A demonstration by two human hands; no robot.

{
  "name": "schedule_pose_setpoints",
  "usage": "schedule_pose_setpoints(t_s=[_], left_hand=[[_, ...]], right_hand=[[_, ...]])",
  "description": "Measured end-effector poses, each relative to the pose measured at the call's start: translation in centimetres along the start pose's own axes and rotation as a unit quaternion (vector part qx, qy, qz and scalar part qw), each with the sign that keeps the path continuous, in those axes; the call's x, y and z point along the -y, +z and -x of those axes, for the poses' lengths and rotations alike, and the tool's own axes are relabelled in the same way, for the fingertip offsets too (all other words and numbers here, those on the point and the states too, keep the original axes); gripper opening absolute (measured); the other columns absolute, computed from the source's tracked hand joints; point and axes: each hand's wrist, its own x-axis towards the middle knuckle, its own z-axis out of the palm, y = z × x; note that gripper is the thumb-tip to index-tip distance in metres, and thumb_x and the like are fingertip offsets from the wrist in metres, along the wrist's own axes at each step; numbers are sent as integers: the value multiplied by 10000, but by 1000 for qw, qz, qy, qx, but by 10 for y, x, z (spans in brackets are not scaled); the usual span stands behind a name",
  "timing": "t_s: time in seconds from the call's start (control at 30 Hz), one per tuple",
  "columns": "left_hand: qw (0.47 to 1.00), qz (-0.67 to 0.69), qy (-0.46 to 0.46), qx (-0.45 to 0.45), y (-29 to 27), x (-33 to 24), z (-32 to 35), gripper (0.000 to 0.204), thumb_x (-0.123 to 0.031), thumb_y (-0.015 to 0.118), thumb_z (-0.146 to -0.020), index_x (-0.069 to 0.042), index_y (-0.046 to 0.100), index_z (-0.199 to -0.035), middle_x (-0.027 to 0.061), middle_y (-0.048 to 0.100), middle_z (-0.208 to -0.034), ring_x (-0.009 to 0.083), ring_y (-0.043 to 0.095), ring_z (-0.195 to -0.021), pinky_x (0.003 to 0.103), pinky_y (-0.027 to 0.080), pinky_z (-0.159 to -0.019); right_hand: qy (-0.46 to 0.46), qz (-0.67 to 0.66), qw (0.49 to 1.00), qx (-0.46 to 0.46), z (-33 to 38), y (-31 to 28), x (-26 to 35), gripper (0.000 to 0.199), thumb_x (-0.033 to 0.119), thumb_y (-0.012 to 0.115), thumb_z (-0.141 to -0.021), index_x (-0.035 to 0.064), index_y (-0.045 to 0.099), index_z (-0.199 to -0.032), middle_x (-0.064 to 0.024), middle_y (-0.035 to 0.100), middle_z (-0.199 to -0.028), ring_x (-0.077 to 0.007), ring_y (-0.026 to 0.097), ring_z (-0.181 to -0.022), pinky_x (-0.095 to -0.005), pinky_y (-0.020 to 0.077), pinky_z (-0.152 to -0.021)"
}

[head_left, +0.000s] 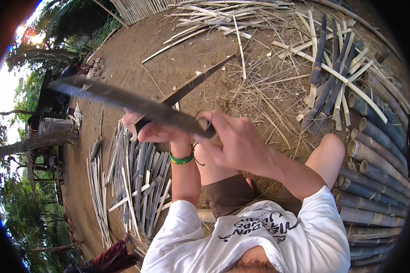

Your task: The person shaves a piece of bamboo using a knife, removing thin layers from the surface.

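My right hand [237,141] is closed round the handle end of a machete [118,98]. Its long, wide blade reaches out to the left, blurred by motion, and passes over my left hand [157,132]. Those left fingers are wrapped round the near end of a dark, narrow strip [200,79] that looks like split bamboo. Away from me the strip slants up to the right, tapering toward its far end. Where blade and strip cross, I cannot tell whether they touch. A green cord bracelet [181,159] circles my left wrist.
Split bamboo strips [143,173] lie heaped to my left. Thick bamboo poles [373,195] are stacked at my right, with dark split lengths [321,59] beyond them. Pale strips [205,18] and shavings [264,95] litter the ground ahead. Another person [73,68] is far off at the left.
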Motion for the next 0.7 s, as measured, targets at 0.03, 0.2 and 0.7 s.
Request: schedule_pose_setpoints(t_s=[0.03, 0.2, 0.7], left_hand=[[989, -68, 112, 73, 4, 1, -4, 624, -662, 338, -983, -80, 398, -766, 41, 405, -698, 150, 398, -671, 337, 349, -648], [968, -109, 197, 110, 31, -4, 0, 639, -695, 299, -969, -102, 335, -734, 17, 336, -645, 143, 334, -628, 321, 339, -631], [968, -95, 184, 144, 24, -9, -9, 636, -736, 281, -948, -136, 279, -738, -11, 294, -618, 133, 290, -612, 338, 316, -630]], right_hand=[[80, 11, 996, 44, -2, 4, -22, 300, 148, 717, -848, -44, 557, -1014, -183, 605, -668, -341, 648, -560, -417, 493, -487], [120, 84, 989, 27, -4, -3, -66, 282, 142, 704, -855, -56, 567, -1002, -183, 615, -667, -346, 655, -557, -425, 496, -485], [12, 37, 999, 28, 11, 10, -95, 205, 167, 585, -944, -23, 535, -883, 30, 438, -516, -79, 408, -385, -224, 309, -314]])
